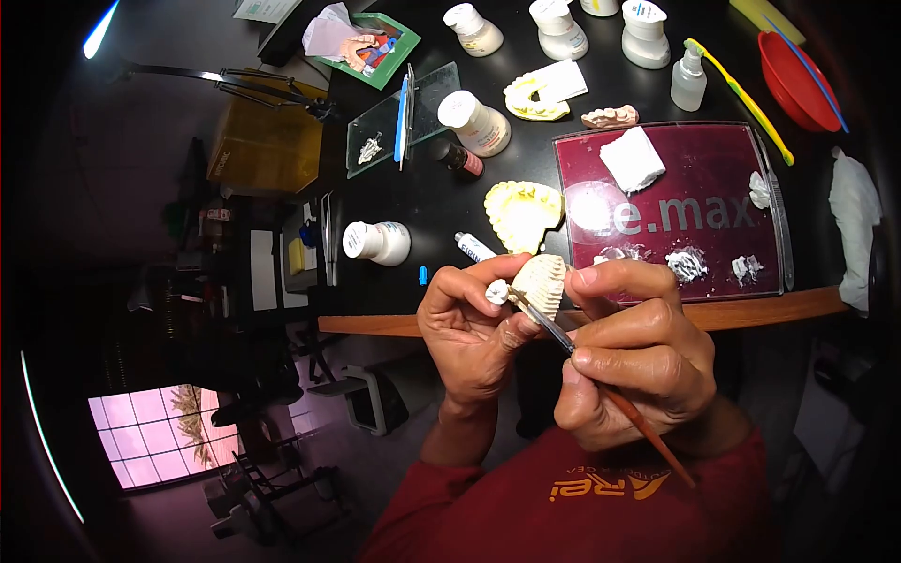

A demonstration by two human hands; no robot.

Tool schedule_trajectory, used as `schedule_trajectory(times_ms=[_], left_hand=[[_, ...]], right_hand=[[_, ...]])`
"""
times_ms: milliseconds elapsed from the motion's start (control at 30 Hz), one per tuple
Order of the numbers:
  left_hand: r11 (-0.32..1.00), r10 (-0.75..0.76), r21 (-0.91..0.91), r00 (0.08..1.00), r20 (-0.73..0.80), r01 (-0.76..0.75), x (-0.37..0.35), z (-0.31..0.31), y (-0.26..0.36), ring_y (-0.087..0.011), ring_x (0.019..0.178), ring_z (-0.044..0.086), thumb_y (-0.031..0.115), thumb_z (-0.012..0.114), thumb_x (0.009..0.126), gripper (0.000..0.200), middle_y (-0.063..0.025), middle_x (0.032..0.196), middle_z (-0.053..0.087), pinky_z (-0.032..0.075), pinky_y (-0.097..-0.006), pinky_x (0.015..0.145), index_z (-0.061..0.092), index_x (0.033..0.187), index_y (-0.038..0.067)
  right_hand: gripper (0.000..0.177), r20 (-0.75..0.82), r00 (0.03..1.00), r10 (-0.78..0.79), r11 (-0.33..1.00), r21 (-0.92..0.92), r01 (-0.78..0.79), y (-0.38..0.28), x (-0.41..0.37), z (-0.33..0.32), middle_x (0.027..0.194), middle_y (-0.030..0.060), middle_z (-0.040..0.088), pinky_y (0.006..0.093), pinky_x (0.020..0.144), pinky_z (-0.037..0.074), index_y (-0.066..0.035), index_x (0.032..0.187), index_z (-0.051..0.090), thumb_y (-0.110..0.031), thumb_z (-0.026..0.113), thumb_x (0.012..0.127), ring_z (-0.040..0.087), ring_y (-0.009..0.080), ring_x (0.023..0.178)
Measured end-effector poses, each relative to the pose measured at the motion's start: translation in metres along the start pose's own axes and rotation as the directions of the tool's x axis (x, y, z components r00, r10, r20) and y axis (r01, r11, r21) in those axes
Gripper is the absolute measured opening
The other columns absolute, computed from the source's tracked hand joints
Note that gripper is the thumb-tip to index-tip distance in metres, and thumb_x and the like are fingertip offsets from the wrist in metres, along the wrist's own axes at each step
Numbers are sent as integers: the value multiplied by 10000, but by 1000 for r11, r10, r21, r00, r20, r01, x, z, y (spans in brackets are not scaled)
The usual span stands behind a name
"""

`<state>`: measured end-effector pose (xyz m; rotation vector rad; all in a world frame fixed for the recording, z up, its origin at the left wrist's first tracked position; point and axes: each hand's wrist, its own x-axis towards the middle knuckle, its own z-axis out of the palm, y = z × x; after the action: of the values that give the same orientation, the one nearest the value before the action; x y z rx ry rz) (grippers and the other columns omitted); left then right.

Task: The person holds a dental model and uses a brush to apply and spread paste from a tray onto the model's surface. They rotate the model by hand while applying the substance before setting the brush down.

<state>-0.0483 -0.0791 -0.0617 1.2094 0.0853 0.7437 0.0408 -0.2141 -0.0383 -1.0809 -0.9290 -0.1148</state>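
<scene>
My left hand (pixel 466 330) is closed around a cream, ridged piece of a dental cast (pixel 542 286), with a small white tooth-shaped lump (pixel 497 292) at its left end. In my right hand (pixel 643 361) is a thin brush (pixel 639 422) with a red-brown handle and dark metal ferrule, pinched between thumb and fingers. Its tip reaches the cast next to the white lump; whether it touches cannot be made out. Just beyond my hands lie a yellow dental cast (pixel 522 212) and a white tube (pixel 474 247), partly hidden.
A maroon mixing slab (pixel 676 246) bears white powder clumps and a folded white pad (pixel 633 159). Several powder jars, including one jar (pixel 474 122), stand around a glass plate (pixel 363 120). A red bowl (pixel 798 83) is far right. The table's wooden edge (pixel 770 309) runs beside my hands.
</scene>
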Motion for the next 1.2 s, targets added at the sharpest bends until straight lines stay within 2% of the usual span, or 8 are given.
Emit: schedule_trajectory(times_ms=[333,667,767,1200], left_hand=[[1000,11,-11,1000,6,-11,0,-1,-1,-237,1022,668,1,794,789,344,-267,1146,636,564,-336,878,470,900,39],[1000,4,-12,1000,-2,-4,-1,-2,-1,-234,1036,662,-14,785,792,333,-266,1162,629,555,-343,897,472,893,38],[996,-14,83,999,-38,17,-2,-1,-1,-217,965,682,129,819,793,397,-204,1175,629,586,-274,773,441,897,64],[996,-17,84,999,-51,21,-3,1,0,-222,976,678,138,832,779,414,-197,1167,630,584,-292,798,443,900,66]], right_hand=[[129,32,999,-40,998,-41,42,-2,1,-1,815,89,602,373,797,601,0,866,645,35,712,762,654,339,1003],[138,-13,999,-38,998,-47,38,-2,-1,5,782,83,603,369,781,607,-2,822,648,64,721,725,671,339,964],[137,-6,999,-33,998,-49,33,-2,-1,4,780,82,603,368,783,610,-2,822,648,64,719,725,672,337,963],[152,-16,999,-51,997,-63,50,-2,-1,6,776,84,601,366,791,614,1,817,644,85,683,697,676,331,944]])
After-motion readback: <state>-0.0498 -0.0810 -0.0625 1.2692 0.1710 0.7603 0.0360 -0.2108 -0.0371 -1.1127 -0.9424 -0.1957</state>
